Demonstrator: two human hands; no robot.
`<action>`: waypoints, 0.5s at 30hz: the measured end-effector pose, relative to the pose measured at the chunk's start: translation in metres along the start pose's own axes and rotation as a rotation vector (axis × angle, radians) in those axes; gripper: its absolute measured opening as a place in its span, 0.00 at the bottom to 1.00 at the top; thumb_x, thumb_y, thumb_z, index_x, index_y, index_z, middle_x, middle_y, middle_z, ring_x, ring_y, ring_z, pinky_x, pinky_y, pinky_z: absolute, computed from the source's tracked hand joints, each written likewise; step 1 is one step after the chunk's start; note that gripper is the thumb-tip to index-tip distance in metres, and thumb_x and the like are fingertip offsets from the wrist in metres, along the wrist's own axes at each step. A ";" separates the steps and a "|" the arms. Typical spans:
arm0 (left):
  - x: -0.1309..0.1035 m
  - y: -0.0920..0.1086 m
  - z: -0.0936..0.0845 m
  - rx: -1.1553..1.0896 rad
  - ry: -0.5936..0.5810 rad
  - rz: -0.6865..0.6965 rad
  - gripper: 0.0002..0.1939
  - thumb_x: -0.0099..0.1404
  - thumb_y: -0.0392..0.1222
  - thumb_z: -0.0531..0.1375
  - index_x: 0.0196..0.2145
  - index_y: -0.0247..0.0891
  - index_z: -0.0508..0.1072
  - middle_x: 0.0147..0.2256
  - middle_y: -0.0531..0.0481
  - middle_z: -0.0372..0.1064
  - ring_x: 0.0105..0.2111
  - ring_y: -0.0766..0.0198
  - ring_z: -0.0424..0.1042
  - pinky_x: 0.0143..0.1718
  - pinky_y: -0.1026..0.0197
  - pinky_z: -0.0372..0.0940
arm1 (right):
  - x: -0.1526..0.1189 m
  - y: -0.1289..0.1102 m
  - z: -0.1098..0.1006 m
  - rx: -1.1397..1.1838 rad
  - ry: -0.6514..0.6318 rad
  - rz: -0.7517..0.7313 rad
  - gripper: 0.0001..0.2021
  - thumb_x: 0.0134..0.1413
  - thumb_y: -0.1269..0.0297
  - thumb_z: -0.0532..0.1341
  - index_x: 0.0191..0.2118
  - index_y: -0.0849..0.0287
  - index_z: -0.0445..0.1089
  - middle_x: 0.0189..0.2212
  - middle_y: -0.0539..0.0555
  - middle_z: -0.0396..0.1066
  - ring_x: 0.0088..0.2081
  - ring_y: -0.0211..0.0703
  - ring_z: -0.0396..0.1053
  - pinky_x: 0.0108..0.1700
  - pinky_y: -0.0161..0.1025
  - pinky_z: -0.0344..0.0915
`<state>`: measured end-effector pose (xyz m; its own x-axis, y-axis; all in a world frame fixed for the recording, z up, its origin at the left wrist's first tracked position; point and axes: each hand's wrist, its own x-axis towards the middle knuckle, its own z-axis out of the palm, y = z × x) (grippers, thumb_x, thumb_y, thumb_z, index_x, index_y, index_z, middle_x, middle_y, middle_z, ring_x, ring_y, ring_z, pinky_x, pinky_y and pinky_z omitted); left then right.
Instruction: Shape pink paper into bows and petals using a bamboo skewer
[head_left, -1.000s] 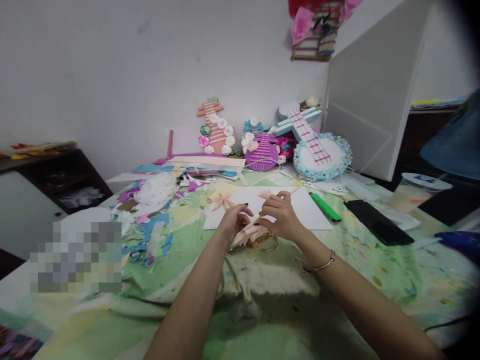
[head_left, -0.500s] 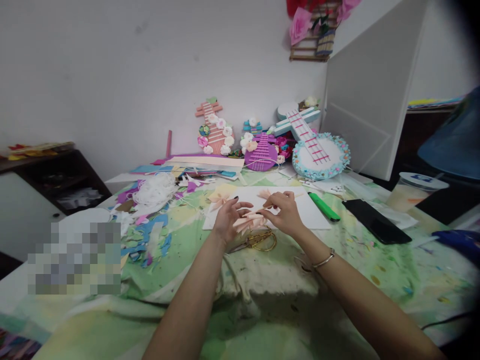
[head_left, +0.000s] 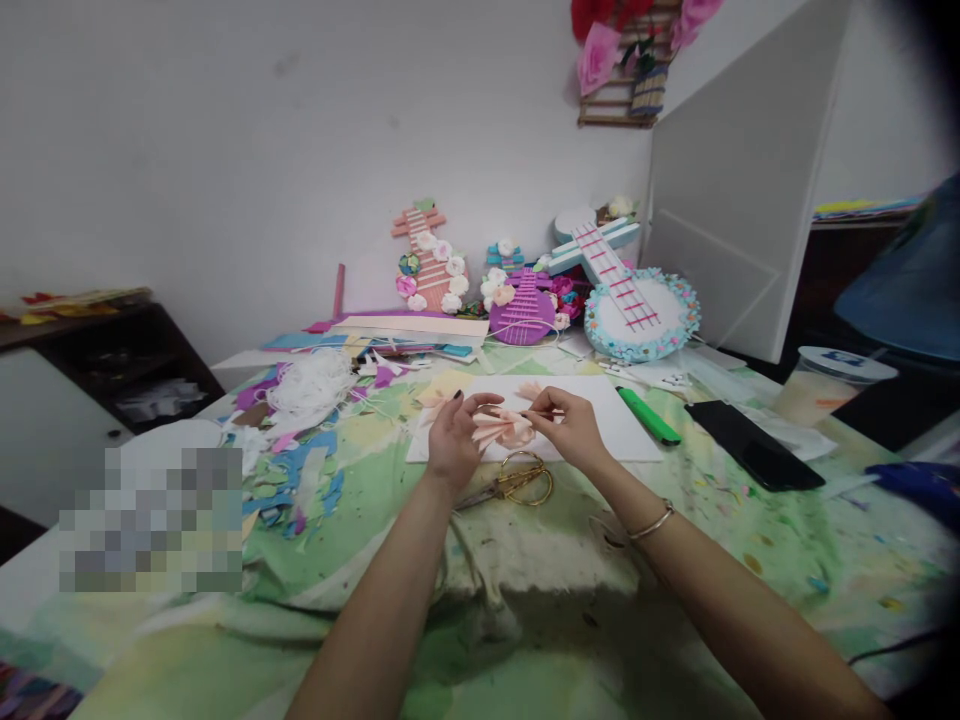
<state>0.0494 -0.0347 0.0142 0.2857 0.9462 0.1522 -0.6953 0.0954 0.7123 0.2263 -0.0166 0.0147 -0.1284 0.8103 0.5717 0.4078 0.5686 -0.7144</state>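
Observation:
A pleated peach paper flower [head_left: 504, 428] is held between my two hands above a white sheet [head_left: 630, 438]. My right hand [head_left: 568, 425] pinches its right end with thumb and forefinger. Around its left side curve the fingers of my left hand [head_left: 456, 437], spaced apart, with the palm partly behind the paper; whether they grip it is hard to make out. Other peach folded pieces lie on the sheet, one behind my right hand [head_left: 529, 388] and one partly hidden by my left. Gold-handled scissors [head_left: 525, 480] rest just below the flower on the green cloth.
Right of the sheet lie a green marker [head_left: 649, 415], a black phone [head_left: 754, 443] and a lidded cup [head_left: 825, 385]. White string [head_left: 311, 388] and paper scraps [head_left: 300, 480] cover the left side. Decorated paper instruments [head_left: 637, 310] lean along the wall behind.
The peach flower has turned, so its fanned folds now face left and its centre shows. My right hand has shifted slightly, and more of the scissors is visible.

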 end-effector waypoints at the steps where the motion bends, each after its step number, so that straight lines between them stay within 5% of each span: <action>1: 0.001 -0.001 0.001 -0.016 0.012 -0.009 0.20 0.61 0.50 0.52 0.37 0.29 0.73 0.28 0.44 0.72 0.29 0.61 0.71 0.32 0.62 0.65 | 0.000 0.002 0.001 0.001 0.014 0.032 0.12 0.45 0.57 0.62 0.21 0.60 0.64 0.19 0.48 0.64 0.23 0.34 0.60 0.28 0.33 0.56; 6: 0.007 -0.009 -0.003 -0.156 0.075 -0.110 0.17 0.60 0.50 0.54 0.32 0.32 0.73 0.30 0.44 0.73 0.32 0.58 0.72 0.37 0.55 0.66 | 0.001 0.006 0.005 -0.082 0.079 0.133 0.09 0.42 0.62 0.61 0.20 0.60 0.66 0.17 0.48 0.65 0.21 0.34 0.58 0.26 0.32 0.54; 10: 0.011 -0.018 -0.007 -0.128 0.120 -0.106 0.02 0.53 0.35 0.59 0.26 0.34 0.71 0.26 0.49 0.72 0.28 0.63 0.71 0.38 0.55 0.66 | -0.001 0.003 0.006 -0.111 0.096 0.152 0.09 0.40 0.62 0.61 0.17 0.60 0.65 0.15 0.47 0.64 0.21 0.34 0.57 0.26 0.32 0.52; 15: 0.015 -0.026 -0.008 0.012 0.090 -0.007 0.10 0.45 0.25 0.61 0.26 0.34 0.69 0.30 0.50 0.72 0.32 0.63 0.72 0.40 0.54 0.66 | -0.002 0.000 0.007 -0.074 0.083 0.155 0.10 0.39 0.62 0.62 0.16 0.60 0.62 0.15 0.46 0.62 0.20 0.33 0.56 0.26 0.32 0.51</action>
<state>0.0667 -0.0201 -0.0078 0.2292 0.9696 0.0855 -0.6855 0.0985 0.7214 0.2202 -0.0173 0.0112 0.0148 0.8711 0.4908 0.4831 0.4235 -0.7663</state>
